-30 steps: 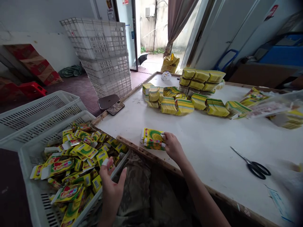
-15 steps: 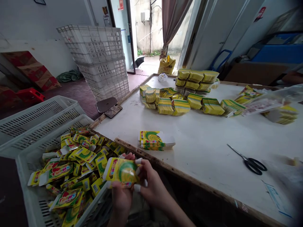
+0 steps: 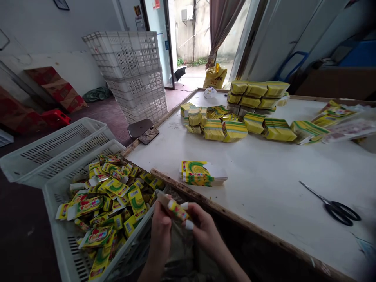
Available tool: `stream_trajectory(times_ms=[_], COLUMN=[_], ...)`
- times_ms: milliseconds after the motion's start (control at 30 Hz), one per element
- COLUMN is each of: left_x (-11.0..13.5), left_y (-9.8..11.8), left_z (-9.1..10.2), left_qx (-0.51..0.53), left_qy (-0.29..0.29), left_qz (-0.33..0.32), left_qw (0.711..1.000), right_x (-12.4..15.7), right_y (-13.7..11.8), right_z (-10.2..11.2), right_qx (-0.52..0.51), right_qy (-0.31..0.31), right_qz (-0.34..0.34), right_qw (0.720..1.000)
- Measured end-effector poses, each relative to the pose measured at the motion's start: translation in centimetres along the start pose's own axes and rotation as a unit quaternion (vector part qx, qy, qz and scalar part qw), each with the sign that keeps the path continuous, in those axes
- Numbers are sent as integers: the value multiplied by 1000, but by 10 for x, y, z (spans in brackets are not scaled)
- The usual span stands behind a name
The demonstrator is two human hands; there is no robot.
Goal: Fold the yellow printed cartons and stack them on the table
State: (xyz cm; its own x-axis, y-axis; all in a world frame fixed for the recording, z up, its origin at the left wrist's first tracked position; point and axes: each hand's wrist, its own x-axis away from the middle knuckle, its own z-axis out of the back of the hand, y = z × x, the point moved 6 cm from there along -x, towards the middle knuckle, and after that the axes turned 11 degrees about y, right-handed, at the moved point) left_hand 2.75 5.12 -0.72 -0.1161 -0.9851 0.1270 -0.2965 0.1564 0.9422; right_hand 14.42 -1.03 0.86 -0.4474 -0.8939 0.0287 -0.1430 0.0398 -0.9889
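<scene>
Between my two hands is a small yellow printed carton [image 3: 178, 210], turned so that a narrow side faces up. My left hand [image 3: 161, 223] is closed round its left end, where a pale flap stands out. At the other end, my right hand [image 3: 201, 223] pinches it with white-covered fingertips. Just beyond, a short stack of flat yellow-and-green cartons [image 3: 195, 172] lies at the table edge. To the left, a white plastic crate [image 3: 55, 227] holds a heap of similar yellow cartons [image 3: 114, 188].
Bundles of flat cartons [image 3: 229, 131] line the far part of the white table [image 3: 258, 172]. Black-handled scissors [image 3: 337, 211] lie on the right. A phone [image 3: 149, 135] rests at the left corner. Stacked white crates [image 3: 132, 74] stand behind, and a yellow sack [image 3: 215, 77] sits by the doorway.
The carton has turned from its broad printed face to a narrow side, and my hands have shifted round it. The whole view has swung slightly left.
</scene>
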Motion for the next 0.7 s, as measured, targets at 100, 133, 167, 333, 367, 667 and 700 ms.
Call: stream_trajectory(times_ms=[100, 133, 167, 333, 367, 667, 700], left_x=[0, -1, -1, -8, -10, 27, 29], left_y=[-4, -5, -5, 16, 23, 12, 11], left_z=[0, 1, 1, 14, 17, -2, -5], left_qx=[-11, -10, -9, -32, -50, -383, -391], left_qy=[-13, -14, -25, -96, -119, -324, -303], left_qz=[56, 72, 81, 33, 14, 0, -15], left_qw=[998, 997, 996, 994, 992, 865, 869], right_x=[-5, -5, -5, 3, 6, 34, 32], right_y=[9, 10, 10, -14, -19, -19, -14], right_z=[17, 21, 24, 37, 36, 18, 26], right_qx=[-24, -16, 3, 199, 245, 316, 280], right_qy=[26, 27, 27, 3, -18, -19, 48], right_qz=[-32, -32, -19, 173, 210, 285, 248], right_qw=[999, 999, 999, 965, 946, 905, 926])
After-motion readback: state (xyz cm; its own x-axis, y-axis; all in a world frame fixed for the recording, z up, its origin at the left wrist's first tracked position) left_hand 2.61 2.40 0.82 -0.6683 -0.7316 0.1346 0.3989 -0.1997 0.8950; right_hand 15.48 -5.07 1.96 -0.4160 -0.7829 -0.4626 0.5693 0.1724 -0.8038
